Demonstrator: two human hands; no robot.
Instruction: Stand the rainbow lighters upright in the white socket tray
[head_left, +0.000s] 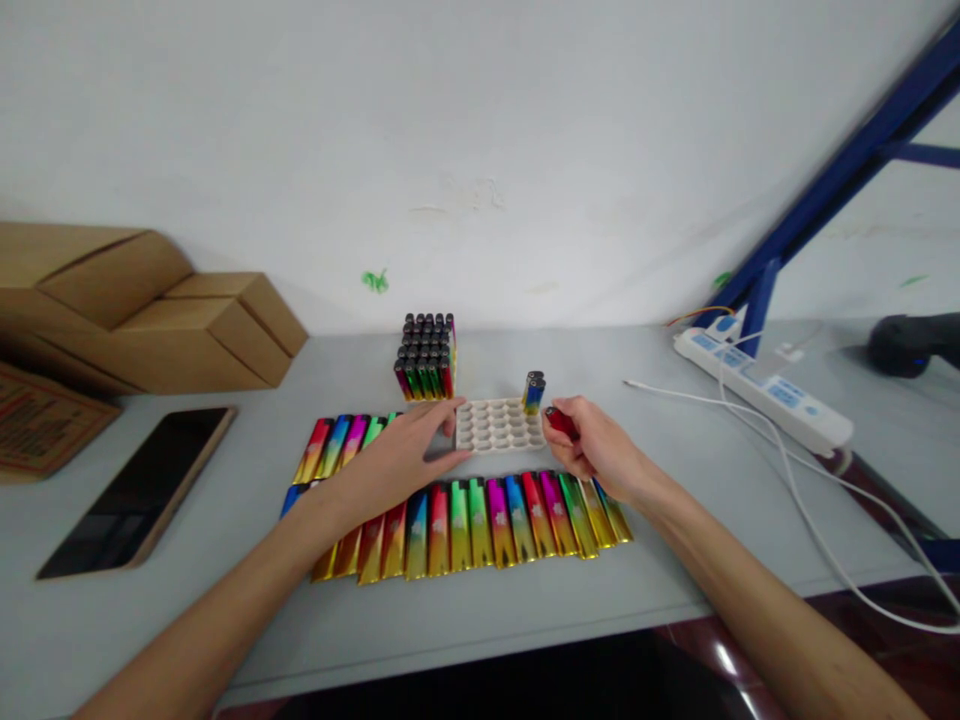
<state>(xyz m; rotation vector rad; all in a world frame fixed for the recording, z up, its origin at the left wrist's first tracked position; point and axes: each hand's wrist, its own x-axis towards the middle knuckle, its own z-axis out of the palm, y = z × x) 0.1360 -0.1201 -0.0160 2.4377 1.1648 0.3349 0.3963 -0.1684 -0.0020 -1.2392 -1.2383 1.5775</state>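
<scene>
1. Red lighter (pixel 562 424): located in the right hand (pixel 589 445), just beyond the right end of the white tray (pixel 499 427). The dark top is uppermost; the lower body is hidden by the fingers.
2. Tray: lies flat on the table, with rows of cells facing up. Two blue-topped lighters (pixel 534 393) stand at its far right corner, apparently in cells.
3. Hazard, standing pair: the right hand is just beside it. A sideways knock could topple both, as few neighbours brace them.
4. Hazard, tray: a tug from the left hand (pixel 420 440) could shift the tray and tilt the pair.
5. Hazard, lying lighters (pixel 521 515): this row runs along the tray's near side. A lowered wrist could push it out of line.
6. Right hand pose: reaches in from the near right, fingers curled and clamped on the red lighter.
7. Left hand pose: reaches in from the near left, clasping the tray's left end, thumb at the near edge, forefinger at the far corner.
8. Surroundings: a block of upright lighters (pixel 426 355) stands beyond the tray, to the left; a phone (pixel 139 490) lies far to the left, a power strip (pixel 765 385) to the right.
</scene>
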